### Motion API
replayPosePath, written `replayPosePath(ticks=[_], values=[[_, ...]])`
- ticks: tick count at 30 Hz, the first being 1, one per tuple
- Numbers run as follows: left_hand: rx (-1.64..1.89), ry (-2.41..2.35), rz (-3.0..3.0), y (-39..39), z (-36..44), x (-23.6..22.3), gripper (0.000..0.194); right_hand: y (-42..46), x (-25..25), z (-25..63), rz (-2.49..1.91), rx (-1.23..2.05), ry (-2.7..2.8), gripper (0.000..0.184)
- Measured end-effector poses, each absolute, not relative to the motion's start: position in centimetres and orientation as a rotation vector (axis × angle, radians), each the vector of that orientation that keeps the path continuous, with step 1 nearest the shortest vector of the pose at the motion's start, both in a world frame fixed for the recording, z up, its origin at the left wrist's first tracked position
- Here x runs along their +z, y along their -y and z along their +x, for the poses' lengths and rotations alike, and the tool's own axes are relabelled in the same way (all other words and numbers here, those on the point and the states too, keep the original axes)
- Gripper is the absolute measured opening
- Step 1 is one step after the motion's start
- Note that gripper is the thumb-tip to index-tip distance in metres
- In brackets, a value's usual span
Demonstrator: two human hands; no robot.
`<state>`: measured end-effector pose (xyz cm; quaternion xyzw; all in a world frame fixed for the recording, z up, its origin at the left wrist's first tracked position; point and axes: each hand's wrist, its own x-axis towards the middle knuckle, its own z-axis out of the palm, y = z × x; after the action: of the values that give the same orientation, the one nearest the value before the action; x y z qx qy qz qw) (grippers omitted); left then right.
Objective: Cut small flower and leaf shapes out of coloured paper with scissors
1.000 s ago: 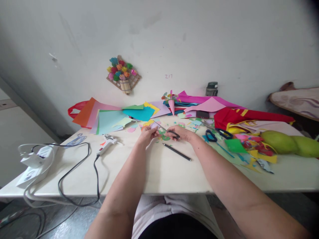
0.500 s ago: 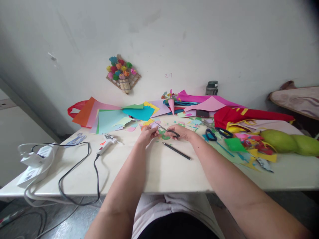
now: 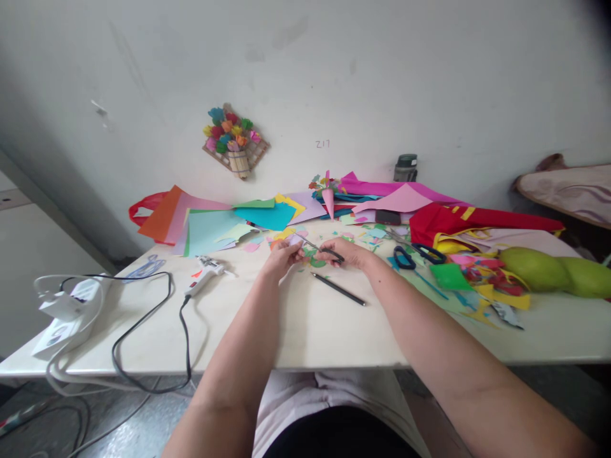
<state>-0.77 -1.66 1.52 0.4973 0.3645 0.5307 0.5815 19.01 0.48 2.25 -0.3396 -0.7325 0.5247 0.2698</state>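
Observation:
My left hand (image 3: 281,258) pinches a small piece of light purple paper (image 3: 296,240) over the middle of the table; the fingers cover much of it. In my right hand (image 3: 352,253) is a pair of scissors (image 3: 337,256) with dark handles, its blades pointing left toward the paper. Whether the blades touch the paper is too small to tell. Small colored paper scraps (image 3: 317,259) lie around and beneath both hands. A black pen or pencil (image 3: 338,289) rests on the table just in front of them.
To the left are a glue gun (image 3: 204,278), its black cord and a white power strip (image 3: 71,318). Colored paper sheets (image 3: 210,230) line the back. On the right lie larger scissors (image 3: 420,254), a red cloth bag (image 3: 439,222) and green fruits (image 3: 534,270).

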Motion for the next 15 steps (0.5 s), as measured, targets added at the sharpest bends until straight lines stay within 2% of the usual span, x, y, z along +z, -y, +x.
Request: replayPosePath(ticks=[6,15], values=[[1.237,-0.837,1.151,1.75,-0.74,1.65,0.031,0.03,2.79,19.10,-0.867,1.444,1.979,0.013],[1.235,-0.825,1.127,1.97,-0.68,1.92,0.033,-0.27,2.54,19.13,-0.793,1.495,1.993,0.012]])
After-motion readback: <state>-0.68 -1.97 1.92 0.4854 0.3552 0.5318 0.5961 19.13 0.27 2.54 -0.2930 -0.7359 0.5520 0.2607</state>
